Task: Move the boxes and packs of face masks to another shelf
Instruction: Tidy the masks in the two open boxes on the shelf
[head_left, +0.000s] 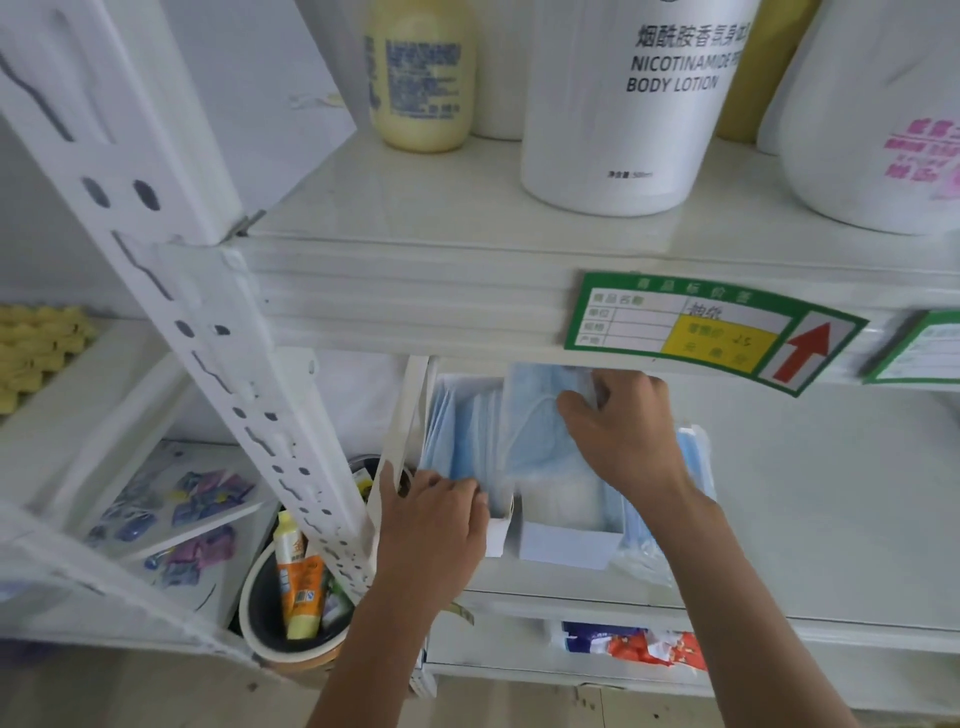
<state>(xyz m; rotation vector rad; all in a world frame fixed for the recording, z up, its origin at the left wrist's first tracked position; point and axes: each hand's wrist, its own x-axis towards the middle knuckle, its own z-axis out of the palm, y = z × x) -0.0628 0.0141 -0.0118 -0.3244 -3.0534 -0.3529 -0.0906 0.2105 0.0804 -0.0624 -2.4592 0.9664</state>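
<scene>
My left hand (434, 512) grips the white box (496, 525) front — my right hand (621, 434) pinches the upright mask pack (540, 415) just behind it.

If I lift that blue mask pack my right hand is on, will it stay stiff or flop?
Probably floppy: the mask pack looks like thin soft masks in clear film, held by the right hand. Likely light, and the film may be slippery.

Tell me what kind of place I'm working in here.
Probably a small shop or stockroom: white slotted metal shelving, a green price tag on the shelf edge, and body lotion bottles above open boxes of blue face masks.
</scene>
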